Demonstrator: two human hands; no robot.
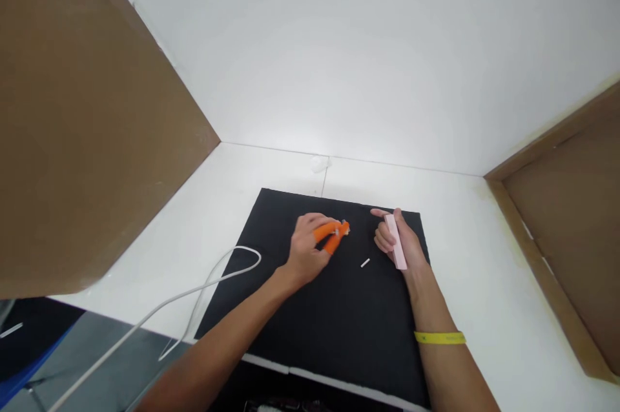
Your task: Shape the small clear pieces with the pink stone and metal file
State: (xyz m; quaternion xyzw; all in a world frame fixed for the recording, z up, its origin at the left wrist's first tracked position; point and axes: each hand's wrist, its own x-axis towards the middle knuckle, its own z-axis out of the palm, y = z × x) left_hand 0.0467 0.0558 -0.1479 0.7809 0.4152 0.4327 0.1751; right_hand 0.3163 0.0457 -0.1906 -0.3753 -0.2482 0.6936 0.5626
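Note:
Above the black mat (339, 328), my left hand (308, 247) is closed on the handles of an orange tool (332, 237) that looks like pliers. Something small and pale shows at the tool's tip, too small to name. My right hand (394, 237) grips a pale pink bar (396, 243) near the mat's right edge, with the index finger stretched out to the left. A short white stick (365, 263) lies on the mat between my hands. A yellow band (440, 338) circles my right wrist area.
A white cable (169, 301) loops over the left edge of the mat and the white table (194, 205). Brown panels stand at the left (97, 128) and right (571, 225). A small translucent object (319, 163) sits behind the mat by the white wall.

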